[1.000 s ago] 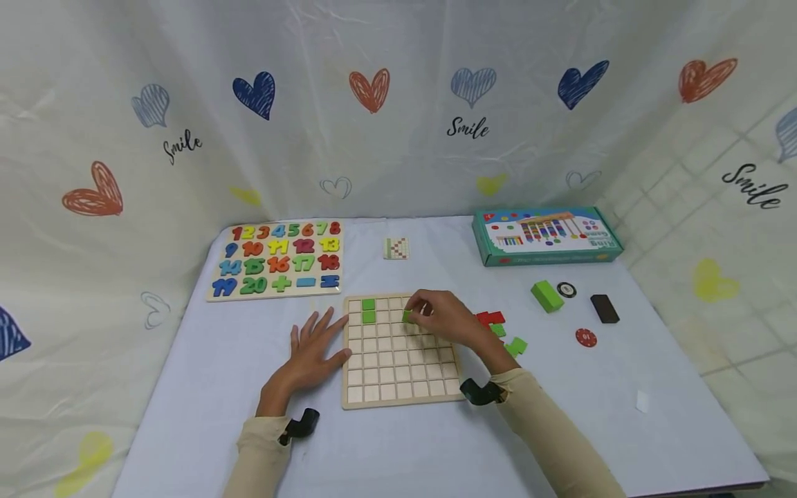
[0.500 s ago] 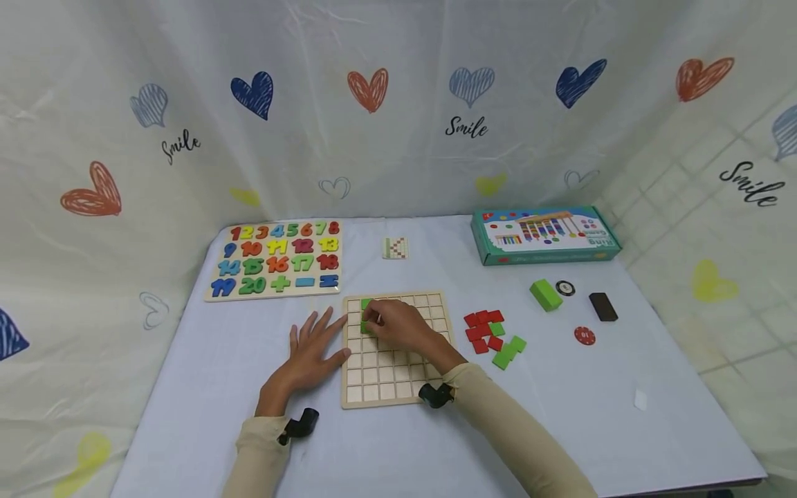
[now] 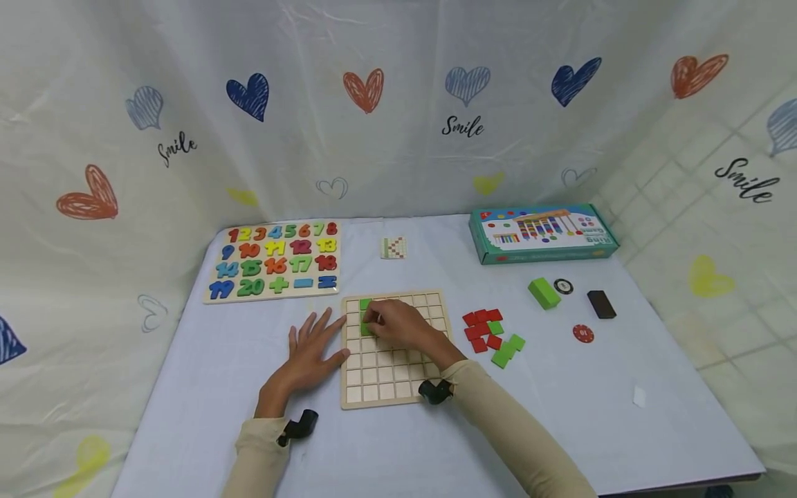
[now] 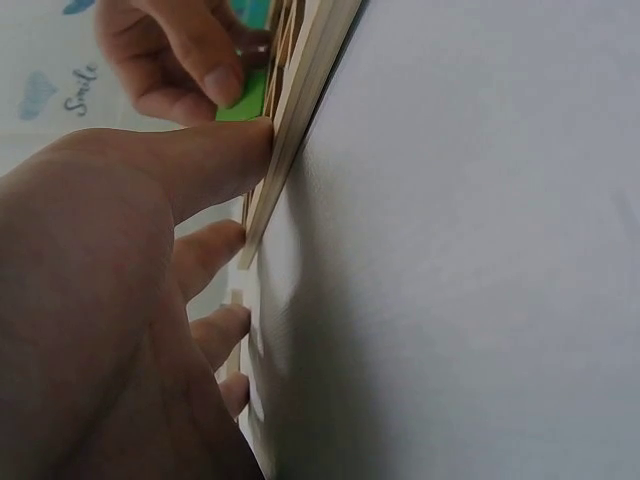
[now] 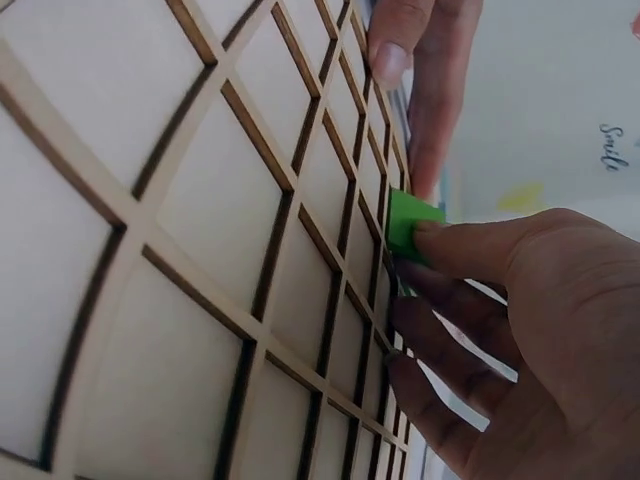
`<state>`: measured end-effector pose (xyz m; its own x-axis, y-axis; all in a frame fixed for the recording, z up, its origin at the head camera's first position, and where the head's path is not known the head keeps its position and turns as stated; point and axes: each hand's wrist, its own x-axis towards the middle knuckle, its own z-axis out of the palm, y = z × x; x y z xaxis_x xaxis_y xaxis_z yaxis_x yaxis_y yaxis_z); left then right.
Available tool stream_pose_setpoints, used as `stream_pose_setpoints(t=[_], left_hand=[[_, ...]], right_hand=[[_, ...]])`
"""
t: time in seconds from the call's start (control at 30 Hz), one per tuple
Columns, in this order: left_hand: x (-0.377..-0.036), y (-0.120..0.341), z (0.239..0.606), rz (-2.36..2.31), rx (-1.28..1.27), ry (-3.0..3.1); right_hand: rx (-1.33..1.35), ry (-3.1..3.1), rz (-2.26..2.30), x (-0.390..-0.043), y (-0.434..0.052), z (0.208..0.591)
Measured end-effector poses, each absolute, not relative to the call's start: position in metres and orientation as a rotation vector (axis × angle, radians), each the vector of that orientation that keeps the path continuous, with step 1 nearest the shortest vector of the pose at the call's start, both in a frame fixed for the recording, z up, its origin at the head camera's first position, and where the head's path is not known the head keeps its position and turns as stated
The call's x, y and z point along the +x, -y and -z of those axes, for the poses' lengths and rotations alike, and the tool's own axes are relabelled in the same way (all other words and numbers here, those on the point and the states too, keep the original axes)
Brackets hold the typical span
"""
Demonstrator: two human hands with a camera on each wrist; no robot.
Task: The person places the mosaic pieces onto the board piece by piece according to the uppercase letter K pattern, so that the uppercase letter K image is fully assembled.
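In the head view, a green tile [image 3: 365, 330] is pinched between the thumb and fingertips of the right hand [image 3: 401, 324], over the upper left part of the gridded board [image 3: 386, 394]; the tile is partly covered by the fingers. A top-row cell beyond the hand is filled by another green piece [image 3: 365, 303]. By the left hand [image 3: 308, 356], spread with its fingers apart and nothing held, the board's left edge is touched. Loose red tiles [image 3: 479, 330] and green tiles [image 3: 504, 354] are scattered on the white cloth, to the right of the board. In the left wrist view, the pinched tile is seen under the right thumb's tip, just beyond the left thumb, which is rested on the wooden edge. In the right wrist view, the tile's face is overlapped by the thumb along one side, most of it being left exposed; it is held tilted at the grid, and whether it is seated in a cell cannot be told.
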<state>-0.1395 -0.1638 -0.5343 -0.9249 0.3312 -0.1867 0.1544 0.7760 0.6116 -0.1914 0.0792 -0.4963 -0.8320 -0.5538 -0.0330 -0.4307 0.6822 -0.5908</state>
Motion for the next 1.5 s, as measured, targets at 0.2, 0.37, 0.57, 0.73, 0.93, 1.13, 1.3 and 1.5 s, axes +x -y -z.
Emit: stream_pose_setpoints(t=[0.2, 0.37, 0.57, 0.73, 0.93, 1.13, 1.3, 1.5], left_hand=[[-0.138, 0.164, 0.534, -0.889, 0.371, -2.685], [-0.139, 0.164, 0.533, -0.896, 0.372, -2.683], [-0.139, 0.163, 0.534, -0.894, 0.374, -2.685], [-0.139, 0.163, 0.533, -0.888, 0.369, -2.681], [-0.137, 0.162, 0.53, -0.895, 0.352, -2.681], [-0.137, 0.162, 0.532, -0.902, 0.362, -2.685], [-0.14, 0.163, 0.536, -0.891, 0.366, -2.686], [-0.14, 0.164, 0.538, -0.897, 0.373, -2.689]], right_hand=[[-0.844, -2.766, 0.839, -0.189, -0.08, 0.5], [-0.825, -2.805, 0.796, -0.187, -0.081, 0.503], [-0.79, -2.818, 0.773, -0.184, -0.082, 0.502], [-0.744, -2.863, 0.81, -0.181, -0.091, 0.492], [-0.702, -2.903, 0.832, -0.178, -0.121, 0.477], [-0.618, -2.895, 0.807, -0.173, -0.173, 0.47], [-0.491, -2.887, 0.753, -0.168, -0.225, 0.469], [-0.315, -2.81, 0.702, -0.158, -0.279, 0.46]])
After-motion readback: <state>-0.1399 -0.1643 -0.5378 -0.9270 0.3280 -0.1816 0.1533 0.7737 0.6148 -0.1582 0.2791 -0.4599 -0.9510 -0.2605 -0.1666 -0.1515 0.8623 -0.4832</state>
